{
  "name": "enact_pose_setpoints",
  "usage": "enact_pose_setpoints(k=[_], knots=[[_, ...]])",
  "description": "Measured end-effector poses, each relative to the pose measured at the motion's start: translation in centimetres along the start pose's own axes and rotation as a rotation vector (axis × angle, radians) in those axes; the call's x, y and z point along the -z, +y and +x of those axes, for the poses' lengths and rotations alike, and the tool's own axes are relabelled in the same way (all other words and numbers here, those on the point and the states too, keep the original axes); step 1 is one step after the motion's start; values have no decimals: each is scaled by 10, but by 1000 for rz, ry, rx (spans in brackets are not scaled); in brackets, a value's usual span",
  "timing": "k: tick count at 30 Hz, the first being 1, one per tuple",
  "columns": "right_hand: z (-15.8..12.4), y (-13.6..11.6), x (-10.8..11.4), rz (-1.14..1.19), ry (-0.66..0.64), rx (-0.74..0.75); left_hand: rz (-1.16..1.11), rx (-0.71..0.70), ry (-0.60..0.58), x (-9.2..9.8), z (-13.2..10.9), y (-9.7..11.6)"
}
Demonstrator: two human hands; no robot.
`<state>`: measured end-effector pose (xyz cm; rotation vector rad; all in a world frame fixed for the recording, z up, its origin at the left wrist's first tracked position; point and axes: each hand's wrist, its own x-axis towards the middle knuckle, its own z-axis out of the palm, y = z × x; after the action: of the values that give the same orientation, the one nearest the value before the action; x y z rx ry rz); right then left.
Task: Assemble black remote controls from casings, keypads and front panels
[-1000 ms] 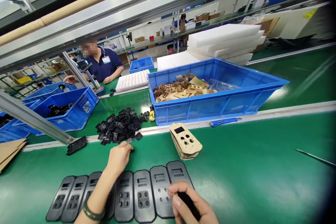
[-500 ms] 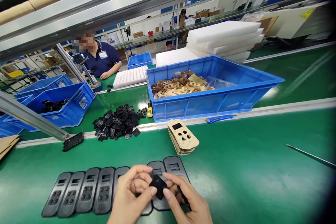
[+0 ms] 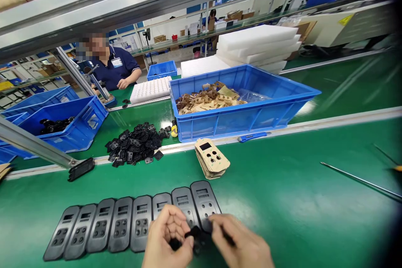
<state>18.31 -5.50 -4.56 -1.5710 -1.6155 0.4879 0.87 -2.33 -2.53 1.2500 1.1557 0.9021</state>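
Both my hands meet at the bottom middle over a row of several black plastic panels (image 3: 119,224) lying side by side on the green belt. My left hand (image 3: 168,238) is curled and pinches a small black rubber piece (image 3: 194,234). My right hand (image 3: 243,245) is closed too, touching the same small piece and holding a thin dark tool (image 3: 228,236). Beyond the panels lie a pile of small black rubber pieces (image 3: 135,144) and a stack of tan adhesive sheets (image 3: 212,159).
A big blue bin (image 3: 248,111) of tan scraps stands past the rail, with a blue knife (image 3: 253,136) by it. More blue bins (image 3: 59,123) are at left. A co-worker in a navy shirt (image 3: 113,69) sits opposite. White foam trays (image 3: 256,46) are stacked behind. A metal rod (image 3: 361,180) lies at right.
My left hand came back from the pile of black pieces with one in its fingers and met my right hand over the panels. Both hands have sunk lower in view.
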Motion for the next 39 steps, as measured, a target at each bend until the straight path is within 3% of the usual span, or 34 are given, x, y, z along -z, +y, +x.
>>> enact_pose_setpoints(k=[3, 6, 9, 12, 15, 20, 25, 29, 33, 36, 39], knots=[[5, 33, 32, -294, 191, -91, 65, 29, -2, 11, 6, 1], [11, 60, 61, -606, 271, -265, 274, -33, -56, 27, 12, 4], [15, 71, 73, -519, 269, -383, 521, -166, -111, 34, 19, 5], [15, 71, 69, -154, 187, -419, 667, -235, -157, 27, 25, -2], [14, 64, 62, 63, 79, -420, 781, -324, -206, 18, 31, -12], [14, 48, 60, 220, 6, -418, 904, -467, -228, 22, 30, -15], [16, 47, 45, 273, -173, -435, 968, -685, -318, 25, 29, -13], [15, 49, 31, 89, -277, -292, 1010, -790, -264, 24, 30, -20], [23, 34, 31, 10, -328, -232, 1107, -881, -184, 24, 26, -29], [42, 13, 27, 28, -326, -173, 1194, -983, -78, 20, 20, -41], [69, -8, 7, 29, -409, -25, 1214, -1077, 96, 11, 17, -56]])
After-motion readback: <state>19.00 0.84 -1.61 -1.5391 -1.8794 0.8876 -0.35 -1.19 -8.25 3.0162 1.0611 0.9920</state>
